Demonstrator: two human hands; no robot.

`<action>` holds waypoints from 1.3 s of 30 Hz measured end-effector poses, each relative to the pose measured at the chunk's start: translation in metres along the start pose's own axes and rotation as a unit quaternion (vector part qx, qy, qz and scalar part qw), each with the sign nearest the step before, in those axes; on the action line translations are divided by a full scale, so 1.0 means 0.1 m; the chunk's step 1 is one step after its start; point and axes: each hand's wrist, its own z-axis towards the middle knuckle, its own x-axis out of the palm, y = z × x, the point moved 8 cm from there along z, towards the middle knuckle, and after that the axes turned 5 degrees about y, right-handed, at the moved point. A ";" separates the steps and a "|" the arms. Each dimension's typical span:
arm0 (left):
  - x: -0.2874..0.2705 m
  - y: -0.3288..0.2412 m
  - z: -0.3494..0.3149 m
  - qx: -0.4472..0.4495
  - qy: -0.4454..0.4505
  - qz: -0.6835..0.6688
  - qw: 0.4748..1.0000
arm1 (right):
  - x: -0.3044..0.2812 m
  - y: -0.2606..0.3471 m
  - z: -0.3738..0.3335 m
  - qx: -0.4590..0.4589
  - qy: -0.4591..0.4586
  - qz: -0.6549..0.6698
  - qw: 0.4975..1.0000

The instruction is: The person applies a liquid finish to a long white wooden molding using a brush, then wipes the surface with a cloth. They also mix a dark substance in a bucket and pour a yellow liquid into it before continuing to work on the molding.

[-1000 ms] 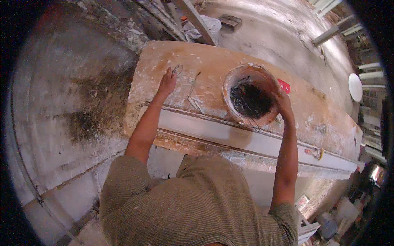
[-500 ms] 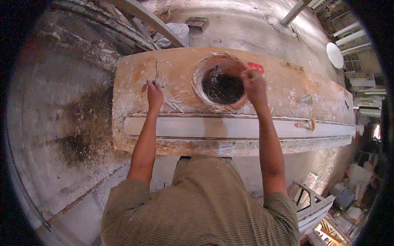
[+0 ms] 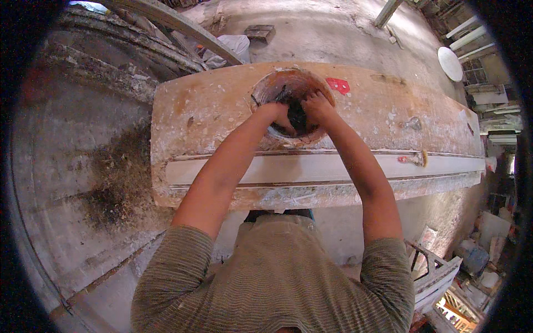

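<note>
Orange-brown bucket [image 3: 294,79]: left hand [image 3: 281,114] now inside beside right hand [image 3: 318,110], no longer over the counter [image 3: 211,105]; so both are at the dark contents [image 3: 297,115] below. Whether my fingers [image 3: 314,99] grip, I cannot tell.

Dim, grainy fisheye shot, black corners.
Floor [image 3: 333,39] brightest toward upper right; bucket [image 3: 297,80] interior dark; soft shadow on white strip [image 3: 325,166]; worktop [image 3: 205,102] edges bow.

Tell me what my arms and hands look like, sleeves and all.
Your left hand and right hand are bare, without gloves. The forearms are uncovered too, and the short sleeves are olive-brown with fine stripes.
</note>
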 end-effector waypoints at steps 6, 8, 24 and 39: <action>0.32 -0.17 0.00 0.091 -0.075 0.212 0.970 | 0.02 -0.11 -0.14 -0.030 0.117 0.008 0.993; 0.27 -0.23 -0.22 0.123 -0.160 0.226 0.953 | -0.10 -0.13 -0.17 -0.023 0.164 0.076 0.983; 0.30 -0.04 -0.16 0.102 -0.091 0.112 0.984 | -0.09 0.28 0.18 0.019 -0.039 -0.080 0.996; -0.25 -0.56 -0.86 0.092 -0.140 0.209 0.964 | -1.52 -0.37 -1.01 0.145 -0.323 0.290 0.889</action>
